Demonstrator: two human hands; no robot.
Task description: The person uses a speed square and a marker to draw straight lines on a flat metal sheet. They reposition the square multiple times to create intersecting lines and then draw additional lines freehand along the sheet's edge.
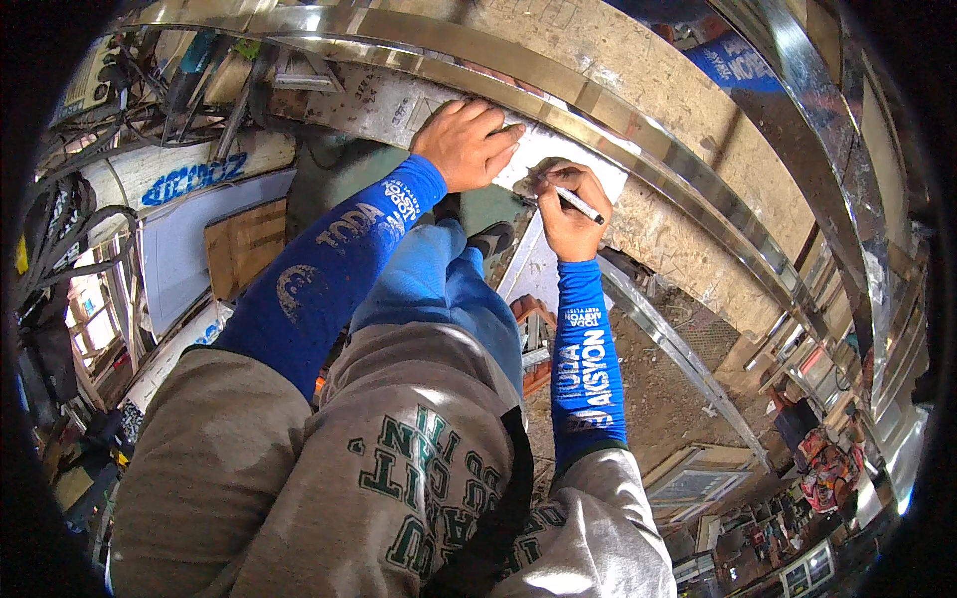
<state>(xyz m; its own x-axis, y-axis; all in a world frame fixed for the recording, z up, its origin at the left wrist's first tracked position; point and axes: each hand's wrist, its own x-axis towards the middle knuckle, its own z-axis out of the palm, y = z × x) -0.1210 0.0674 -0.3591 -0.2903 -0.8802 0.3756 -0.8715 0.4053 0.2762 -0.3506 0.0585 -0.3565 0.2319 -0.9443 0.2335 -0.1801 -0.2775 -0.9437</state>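
Note:
A white marker with a dark end (pixel 582 207) is gripped in my right hand (pixel 572 221), fingers pinched around it over a white sheet (pixel 602 175). The sheet lies along the near edge of the workbench. Whether the marker's tip touches it is hidden by my fingers. My left hand (pixel 465 146) rests at the left part of the sheet, fingers spread and slightly bent, with nothing seen in it. Just beyond both hands runs a long shiny metal bar (pixel 658 135), lying across the bench.
The worn wooden bench (pixel 698 289) extends right, with more metal lengths (pixel 837 179) across it. Another metal strip (pixel 688 349) slants below its near side. Tangled black cables (pixel 60 234) hang at the left, near a wooden board (pixel 245 247). A patterned cloth (pixel 829 468) sits far right.

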